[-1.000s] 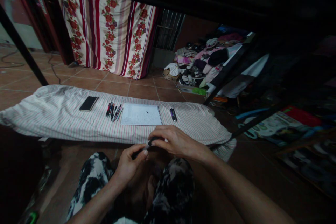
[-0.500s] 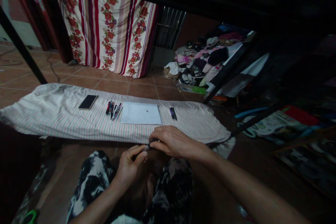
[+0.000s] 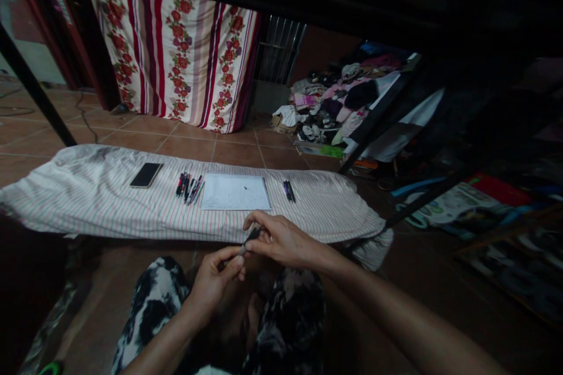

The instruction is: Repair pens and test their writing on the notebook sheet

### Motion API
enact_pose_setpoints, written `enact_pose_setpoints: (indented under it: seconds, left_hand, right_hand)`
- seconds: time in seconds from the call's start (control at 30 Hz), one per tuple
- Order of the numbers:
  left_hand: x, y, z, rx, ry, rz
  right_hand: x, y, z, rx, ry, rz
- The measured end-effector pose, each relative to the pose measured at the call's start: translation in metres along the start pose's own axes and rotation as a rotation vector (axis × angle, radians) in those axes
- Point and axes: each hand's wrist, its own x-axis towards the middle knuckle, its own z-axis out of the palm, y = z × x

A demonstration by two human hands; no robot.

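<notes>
The pen point(image 3: 251, 237) (probably light, stiff, slippery) is pinched by both left hand point(image 3: 214, 276) and right hand point(image 3: 282, 239), best held, presumably, along its barrel.

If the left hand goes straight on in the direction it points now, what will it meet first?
Most likely the right hand, which holds the far end of the pen-like object that the left hand grips; depth is hard to judge from one view.
</notes>
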Motion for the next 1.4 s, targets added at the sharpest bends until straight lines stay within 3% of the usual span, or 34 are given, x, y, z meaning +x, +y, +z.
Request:
enact_pose_setpoints:
  seconds: [0.33,0.5,0.73,1.0,1.2,1.3,1.4]
  left_hand:
    - [0.001,-0.003,-0.001,-0.019,0.019,-0.039]
    - [0.000,-0.003,-0.001,-0.081,0.020,-0.050]
    - [0.000,-0.002,-0.003,-0.184,-0.063,-0.063]
    - [0.001,-0.001,-0.006,-0.236,-0.090,-0.061]
    - [0.001,0.005,-0.006,-0.264,-0.154,-0.061]
    - [0.000,0.005,-0.005,-0.248,-0.108,-0.039]
    - [-0.002,0.002,-0.002,-0.184,-0.004,0.020]
  right_hand:
    - [-0.002,0.005,0.001,0.129,0.015,0.051]
    - [-0.003,0.013,0.006,0.422,-0.059,0.030]
    - [-0.001,0.017,0.018,0.683,-0.034,0.071]
    - [0.001,0.016,0.025,0.624,0.203,0.056]
    - [0.002,0.011,0.033,0.796,0.151,0.058]
    - [0.003,0.012,0.040,0.841,0.184,0.075]
    - [0.004,0.014,0.046,0.732,0.296,0.071]
